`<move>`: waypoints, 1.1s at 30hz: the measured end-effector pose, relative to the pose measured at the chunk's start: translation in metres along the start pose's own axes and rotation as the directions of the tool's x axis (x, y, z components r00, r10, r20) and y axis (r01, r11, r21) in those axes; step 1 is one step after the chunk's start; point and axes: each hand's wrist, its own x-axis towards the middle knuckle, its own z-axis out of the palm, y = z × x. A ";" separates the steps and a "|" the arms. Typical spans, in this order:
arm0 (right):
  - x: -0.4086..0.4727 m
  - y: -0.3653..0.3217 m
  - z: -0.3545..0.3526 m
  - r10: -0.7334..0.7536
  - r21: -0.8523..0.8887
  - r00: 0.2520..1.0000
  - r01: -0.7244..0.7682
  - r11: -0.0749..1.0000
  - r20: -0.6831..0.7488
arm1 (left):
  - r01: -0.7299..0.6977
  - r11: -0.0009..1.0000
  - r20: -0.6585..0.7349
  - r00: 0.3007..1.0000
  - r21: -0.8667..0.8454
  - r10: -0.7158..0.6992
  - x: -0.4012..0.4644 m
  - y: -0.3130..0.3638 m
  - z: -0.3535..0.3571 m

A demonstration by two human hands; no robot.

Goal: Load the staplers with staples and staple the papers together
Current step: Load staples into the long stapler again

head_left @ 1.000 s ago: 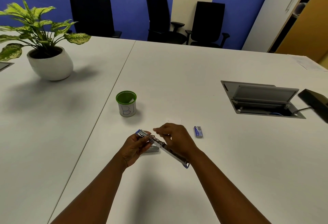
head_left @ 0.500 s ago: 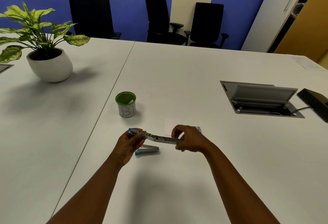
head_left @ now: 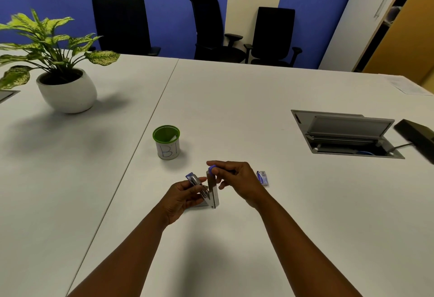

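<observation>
Two bare forearms come in from the bottom edge, with no sleeve, cuff or glove on either one as far as the frame shows. The left hand [head_left: 182,194] and the right hand [head_left: 237,180] are both uncovered, and no ring, watch, bracelet or strap can be made out on the fingers or wrists. The fingernails look short and unpainted, though the picture is too soft to be sure

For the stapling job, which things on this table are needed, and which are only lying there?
Needed:
- stapler, swung open, gripped by the left hand and right hand
- small blue staple box

Only lying there:
- green-rimmed cup marked "B1"
- potted plant
- open cable hatch
- sheet of paper at the far edge
</observation>
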 end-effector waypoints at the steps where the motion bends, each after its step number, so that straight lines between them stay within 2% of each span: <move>1: 0.000 0.001 0.002 0.008 -0.005 1.000 -0.008 1.000 -0.014 | 0.009 1.000 0.008 1.000 0.013 -0.010 0.000 0.000 0.002; 5: 0.001 0.005 0.009 0.131 -0.017 0.987 -0.133 0.991 -0.092 | 0.013 1.000 0.013 1.000 0.021 -0.013 0.000 0.000 0.007; 8: 0.001 0.008 0.011 0.287 0.027 0.957 -0.288 0.957 0.039 | 0.016 1.000 0.033 0.999 0.012 -0.017 -0.001 0.000 0.008; 12: -0.002 0.013 0.013 0.370 0.142 0.907 -0.401 0.905 0.200 | 0.047 0.999 0.075 0.996 0.004 -0.047 -0.002 0.000 0.011; 15: -0.002 0.019 0.011 0.349 0.203 0.907 -0.397 0.895 0.236 | 0.055 0.998 0.075 0.996 0.028 -0.057 -0.003 0.000 0.011; 18: -0.001 0.024 0.011 0.314 0.256 0.933 -0.351 0.901 0.174 | 0.110 0.990 0.103 0.988 0.082 -0.119 -0.003 0.002 0.010; 20: -0.001 0.027 0.008 0.330 0.376 0.936 -0.351 0.857 0.121 | 0.176 0.978 0.097 0.977 0.114 -0.187 -0.005 0.004 0.009; 24: -0.002 0.030 0.003 0.413 0.594 0.903 -0.397 0.700 0.117 | 0.239 0.971 -0.041 0.970 0.024 -0.238 -0.003 0.004 0.002; 28: -0.005 0.029 0.004 0.450 0.673 0.886 -0.402 0.621 0.113 | 0.157 0.984 -0.237 0.956 -0.085 -0.173 0.004 -0.002 -0.007; 33: -0.006 0.029 0.004 0.460 0.672 0.882 -0.404 0.621 0.105 | 0.063 0.987 -0.384 0.916 -0.150 -0.117 0.005 -0.008 -0.024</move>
